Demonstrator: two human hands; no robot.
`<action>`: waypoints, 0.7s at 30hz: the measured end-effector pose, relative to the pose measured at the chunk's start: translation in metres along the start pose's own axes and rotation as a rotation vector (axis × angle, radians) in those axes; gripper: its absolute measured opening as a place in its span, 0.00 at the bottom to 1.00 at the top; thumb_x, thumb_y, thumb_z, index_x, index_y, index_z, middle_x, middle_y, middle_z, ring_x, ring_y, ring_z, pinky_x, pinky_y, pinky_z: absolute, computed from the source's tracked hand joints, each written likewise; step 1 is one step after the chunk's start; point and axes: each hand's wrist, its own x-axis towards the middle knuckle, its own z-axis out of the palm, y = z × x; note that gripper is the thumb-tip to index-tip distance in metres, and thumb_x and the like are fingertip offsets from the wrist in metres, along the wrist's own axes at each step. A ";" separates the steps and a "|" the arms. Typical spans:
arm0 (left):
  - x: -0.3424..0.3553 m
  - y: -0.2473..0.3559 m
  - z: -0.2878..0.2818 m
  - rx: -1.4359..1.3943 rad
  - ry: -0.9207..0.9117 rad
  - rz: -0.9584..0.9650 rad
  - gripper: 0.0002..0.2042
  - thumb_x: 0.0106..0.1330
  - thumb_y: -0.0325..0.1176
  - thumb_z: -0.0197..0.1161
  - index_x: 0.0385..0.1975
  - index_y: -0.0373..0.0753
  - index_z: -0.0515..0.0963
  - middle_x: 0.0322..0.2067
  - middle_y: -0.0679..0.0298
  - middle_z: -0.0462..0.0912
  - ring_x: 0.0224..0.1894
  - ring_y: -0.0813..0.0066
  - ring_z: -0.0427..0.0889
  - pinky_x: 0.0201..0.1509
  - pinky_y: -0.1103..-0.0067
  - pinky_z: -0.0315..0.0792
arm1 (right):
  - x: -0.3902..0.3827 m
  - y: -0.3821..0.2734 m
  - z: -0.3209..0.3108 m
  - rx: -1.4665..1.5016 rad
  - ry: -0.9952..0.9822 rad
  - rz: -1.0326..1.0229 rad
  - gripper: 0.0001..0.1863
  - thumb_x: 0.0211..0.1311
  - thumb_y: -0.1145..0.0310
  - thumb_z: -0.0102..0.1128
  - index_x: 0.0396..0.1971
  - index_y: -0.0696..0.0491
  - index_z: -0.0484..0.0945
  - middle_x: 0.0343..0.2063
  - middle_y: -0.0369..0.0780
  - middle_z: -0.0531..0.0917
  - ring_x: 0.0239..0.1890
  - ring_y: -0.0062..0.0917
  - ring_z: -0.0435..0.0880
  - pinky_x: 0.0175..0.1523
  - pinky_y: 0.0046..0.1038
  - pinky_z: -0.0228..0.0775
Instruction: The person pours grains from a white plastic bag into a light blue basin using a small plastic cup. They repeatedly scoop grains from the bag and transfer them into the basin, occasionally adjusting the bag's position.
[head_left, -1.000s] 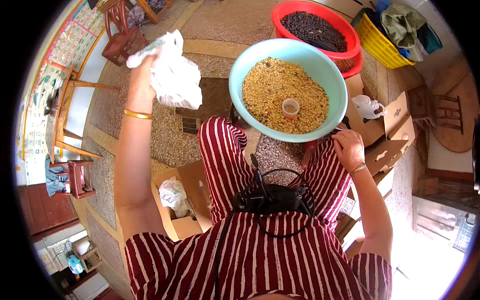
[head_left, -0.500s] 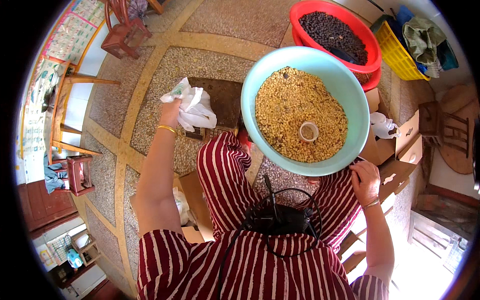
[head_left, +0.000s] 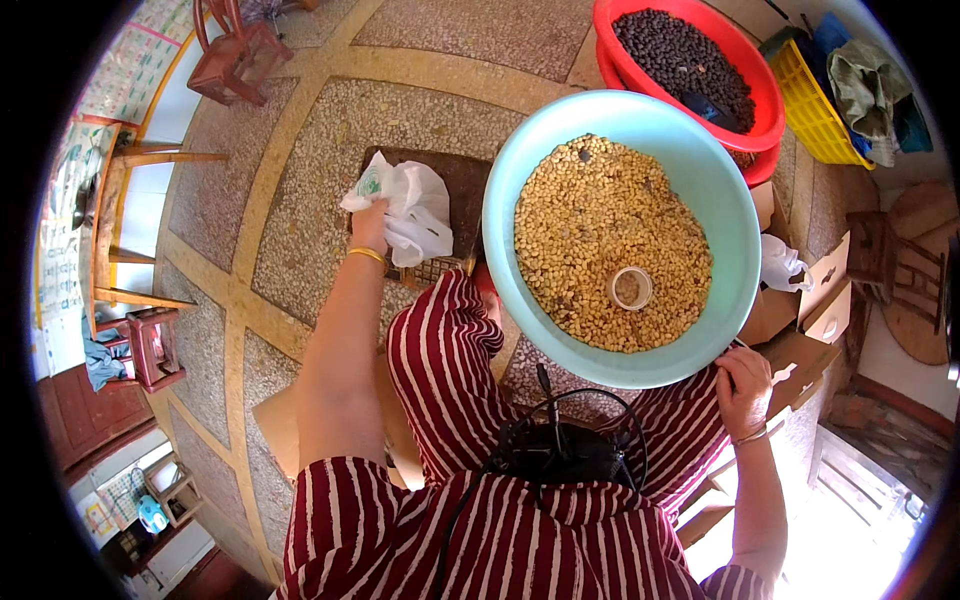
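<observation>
My left hand is closed on a crumpled white plastic bag, low over a dark board on the floor. To its right, a pale turquoise tub holds yellow kernels with a small round cup set among them. My right hand has its fingers curled by my right knee, just below the tub's lower right rim; I cannot make out what, if anything, they grip. A black pouch with cables lies in my lap.
Red tubs with dark round items and a yellow basket of cloths stand at upper right. Cardboard boxes and another white bag are right of me, with more cardboard at lower left. Wooden chairs and a table are left.
My left hand has brought the bag down and to the right, from raised in the air to low over the dark board. The view has shifted, so the tubs appear further right.
</observation>
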 end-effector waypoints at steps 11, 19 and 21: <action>-0.017 -0.025 0.002 -0.092 0.067 -0.038 0.18 0.53 0.31 0.63 0.42 0.28 0.73 0.36 0.57 0.79 0.33 0.66 0.79 0.36 0.72 0.74 | -0.003 0.000 0.002 0.000 0.018 -0.009 0.05 0.44 0.79 0.57 0.24 0.57 0.78 0.28 0.41 0.79 0.36 0.34 0.78 0.45 0.33 0.67; -0.022 -0.038 -0.029 -0.073 0.050 -0.011 0.23 0.53 0.47 0.64 0.42 0.34 0.75 0.35 0.62 0.79 0.32 0.71 0.78 0.30 0.75 0.69 | -0.009 -0.001 0.002 0.020 0.034 -0.024 0.05 0.45 0.77 0.57 0.25 0.56 0.78 0.28 0.41 0.79 0.37 0.34 0.77 0.45 0.33 0.67; -0.033 -0.031 -0.031 0.049 0.122 -0.118 0.24 0.54 0.51 0.61 0.42 0.37 0.75 0.34 0.64 0.78 0.32 0.73 0.76 0.31 0.75 0.67 | -0.011 -0.001 0.001 0.024 0.038 -0.021 0.05 0.46 0.77 0.57 0.25 0.56 0.78 0.28 0.41 0.79 0.37 0.34 0.77 0.45 0.33 0.67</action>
